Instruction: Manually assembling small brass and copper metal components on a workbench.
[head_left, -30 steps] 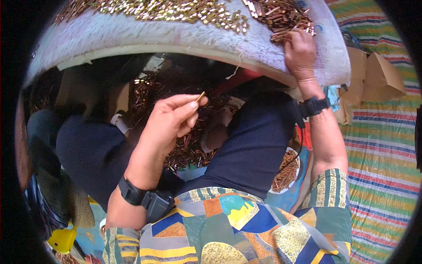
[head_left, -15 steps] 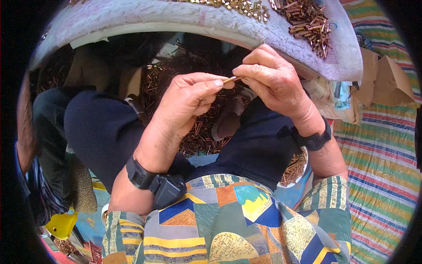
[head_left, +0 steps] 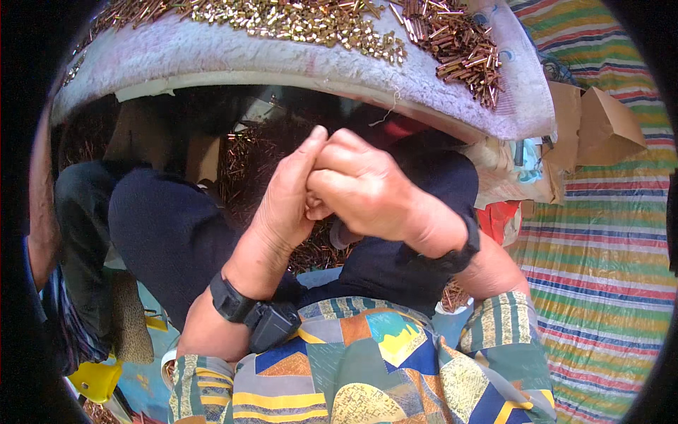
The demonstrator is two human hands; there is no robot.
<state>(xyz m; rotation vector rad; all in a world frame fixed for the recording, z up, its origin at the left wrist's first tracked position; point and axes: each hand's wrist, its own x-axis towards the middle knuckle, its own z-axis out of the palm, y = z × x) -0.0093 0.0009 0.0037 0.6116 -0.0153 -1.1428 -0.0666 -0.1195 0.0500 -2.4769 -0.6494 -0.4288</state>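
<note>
Near the cloth-covered tabletop (head_left: 212, 55), the left hand (head_left: 284, 198) and right hand (head_left: 367, 187) meet, curled, any grip hidden.

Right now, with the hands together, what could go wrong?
The left hand and right hand hide anything between them, so a small part might slip unseen and get lost among the loose metal tubes below. The copper-coloured tubes heaped near the front edge of the white fuzzy table cover could roll off if an arm bumps them.
</note>
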